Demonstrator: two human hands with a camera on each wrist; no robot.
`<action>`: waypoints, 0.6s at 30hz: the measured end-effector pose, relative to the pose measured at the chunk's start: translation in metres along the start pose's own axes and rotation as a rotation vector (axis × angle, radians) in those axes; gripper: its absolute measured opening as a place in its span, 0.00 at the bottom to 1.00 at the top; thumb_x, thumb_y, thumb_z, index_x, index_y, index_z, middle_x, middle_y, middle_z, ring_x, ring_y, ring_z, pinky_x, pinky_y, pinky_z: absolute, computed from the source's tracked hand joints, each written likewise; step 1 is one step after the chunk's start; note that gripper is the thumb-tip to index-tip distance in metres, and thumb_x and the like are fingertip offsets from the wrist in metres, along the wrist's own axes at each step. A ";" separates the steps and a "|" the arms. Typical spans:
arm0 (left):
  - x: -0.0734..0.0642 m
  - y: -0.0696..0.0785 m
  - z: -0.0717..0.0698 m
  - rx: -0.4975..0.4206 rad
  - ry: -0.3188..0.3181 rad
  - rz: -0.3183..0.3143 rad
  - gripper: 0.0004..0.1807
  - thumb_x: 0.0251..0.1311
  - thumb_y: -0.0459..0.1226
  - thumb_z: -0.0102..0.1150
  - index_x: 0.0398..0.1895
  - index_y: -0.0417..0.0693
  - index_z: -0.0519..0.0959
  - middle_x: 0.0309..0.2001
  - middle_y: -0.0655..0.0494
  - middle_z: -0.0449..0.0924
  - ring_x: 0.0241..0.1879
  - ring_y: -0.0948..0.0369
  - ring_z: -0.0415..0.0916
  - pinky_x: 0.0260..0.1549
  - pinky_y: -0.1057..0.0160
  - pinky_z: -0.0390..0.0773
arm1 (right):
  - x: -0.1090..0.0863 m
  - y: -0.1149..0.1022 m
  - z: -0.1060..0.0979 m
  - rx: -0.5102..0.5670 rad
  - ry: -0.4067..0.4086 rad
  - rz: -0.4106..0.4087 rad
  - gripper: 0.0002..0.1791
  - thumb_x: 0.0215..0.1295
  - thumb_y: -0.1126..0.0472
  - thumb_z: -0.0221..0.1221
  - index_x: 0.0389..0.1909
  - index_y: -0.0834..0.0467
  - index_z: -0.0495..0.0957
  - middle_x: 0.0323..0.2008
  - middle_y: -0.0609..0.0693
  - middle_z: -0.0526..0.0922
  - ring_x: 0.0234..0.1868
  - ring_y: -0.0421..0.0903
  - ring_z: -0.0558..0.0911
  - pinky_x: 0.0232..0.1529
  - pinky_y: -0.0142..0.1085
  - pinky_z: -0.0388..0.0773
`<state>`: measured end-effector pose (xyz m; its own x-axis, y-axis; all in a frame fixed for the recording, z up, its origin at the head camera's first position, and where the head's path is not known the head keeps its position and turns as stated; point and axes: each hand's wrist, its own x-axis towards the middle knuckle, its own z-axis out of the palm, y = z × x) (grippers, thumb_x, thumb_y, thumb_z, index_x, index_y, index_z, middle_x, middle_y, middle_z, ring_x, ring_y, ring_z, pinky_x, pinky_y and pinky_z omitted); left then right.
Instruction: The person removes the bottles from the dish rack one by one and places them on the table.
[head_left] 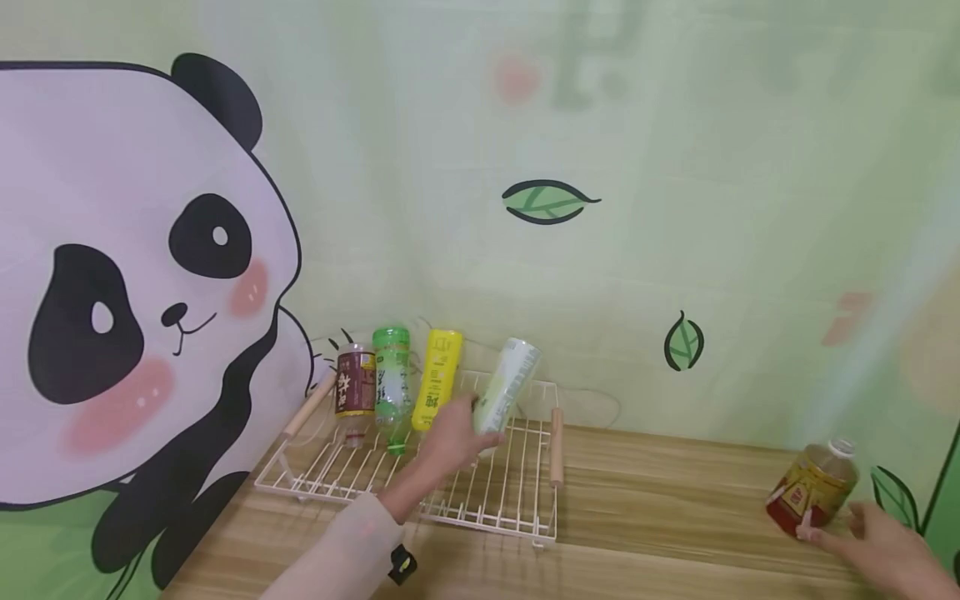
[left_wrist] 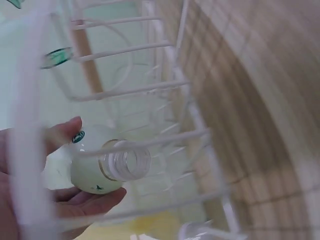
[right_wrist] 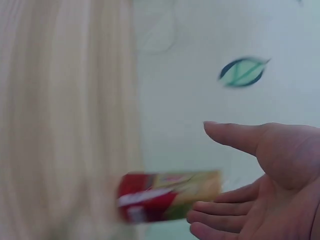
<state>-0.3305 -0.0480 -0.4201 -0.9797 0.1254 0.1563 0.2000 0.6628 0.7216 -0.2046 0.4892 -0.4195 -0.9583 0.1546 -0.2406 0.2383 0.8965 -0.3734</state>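
Observation:
My left hand point(head_left: 450, 437) grips a pale white-green bottle point(head_left: 508, 379) over the right part of a white wire rack point(head_left: 517, 527). The bottle is tilted, its base up and to the right. In the left wrist view its uncapped mouth point(left_wrist: 134, 162) shows behind the rack's wires, with thumb and fingers on either side of the body. At the far right, my right hand point(head_left: 877, 537) is beside a bottle with a red and yellow label point(head_left: 817, 483), which leans on the table. The right wrist view shows that hand's thumb and fingers extended and spread, fingertips right at the bottle.
Three bottles stand neck-down in the rack's left part: one with a dark red label point(head_left: 355, 383), a green one point(head_left: 392, 375) and a yellow one point(head_left: 441, 367). Wooden handles point(head_left: 557, 446) flank the rack. Behind the wooden table point(head_left: 660, 500) hangs a panda-printed backdrop point(head_left: 420, 167).

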 end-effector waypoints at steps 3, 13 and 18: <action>-0.008 0.009 -0.015 0.011 0.002 0.063 0.43 0.55 0.43 0.82 0.71 0.38 0.73 0.51 0.45 0.83 0.40 0.55 0.81 0.31 0.60 0.84 | -0.013 -0.027 -0.006 0.005 0.000 -0.064 0.59 0.73 0.30 0.58 0.63 0.87 0.56 0.53 0.85 0.74 0.52 0.80 0.78 0.43 0.63 0.82; -0.035 0.041 -0.041 0.090 0.025 0.263 0.43 0.54 0.42 0.82 0.73 0.43 0.72 0.59 0.50 0.80 0.45 0.58 0.80 0.37 0.62 0.84 | -0.045 -0.135 -0.003 -0.060 0.259 -0.402 0.57 0.66 0.34 0.69 0.74 0.77 0.60 0.67 0.80 0.68 0.51 0.66 0.82 0.47 0.60 0.83; -0.039 0.051 -0.039 0.196 0.040 0.344 0.39 0.55 0.40 0.81 0.70 0.45 0.75 0.58 0.54 0.79 0.45 0.60 0.77 0.37 0.65 0.81 | -0.049 -0.185 0.001 -0.062 0.405 -0.603 0.57 0.61 0.36 0.73 0.78 0.69 0.61 0.72 0.73 0.67 0.68 0.74 0.69 0.60 0.72 0.71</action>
<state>-0.2811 -0.0475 -0.3631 -0.8537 0.3386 0.3957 0.5067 0.7159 0.4804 -0.2016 0.3154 -0.3398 -0.9062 -0.2431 0.3460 -0.3477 0.8941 -0.2822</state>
